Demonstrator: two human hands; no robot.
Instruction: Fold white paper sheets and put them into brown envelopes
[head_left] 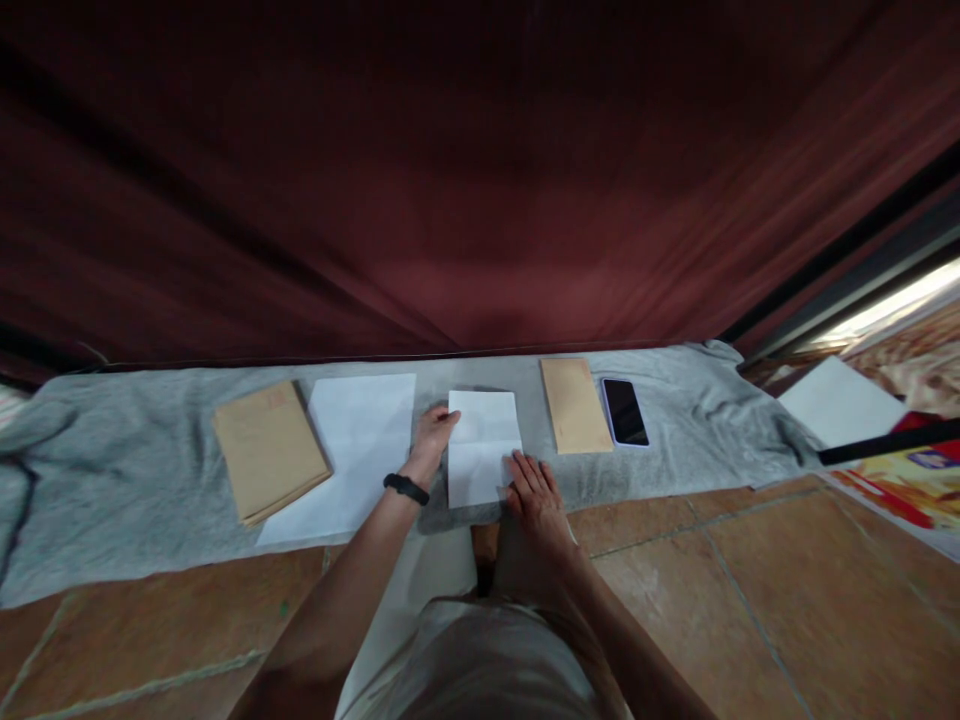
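Note:
A folded sheet of white paper (484,425) lies in front of me, a crease running across its middle. My left hand (435,435), with a black band on the wrist, is closed on the sheet's upper left edge between thumb and fingers. Near the lower right corner of the same sheet, my right hand (538,492) rests open, fingers stretched out and fingertips touching the paper. Just left of my left hand lie larger white sheets (364,430), partly under a stack of brown envelopes (270,450). A single brown envelope (576,405) is to the right.
A phone (625,412) with a light purple case lies beside the single envelope. Everything rests on a grey cloth (697,420) over a long narrow surface. Behind it hangs a dark red curtain (480,200). A white panel (841,402) and colourful packaging (911,480) are far right.

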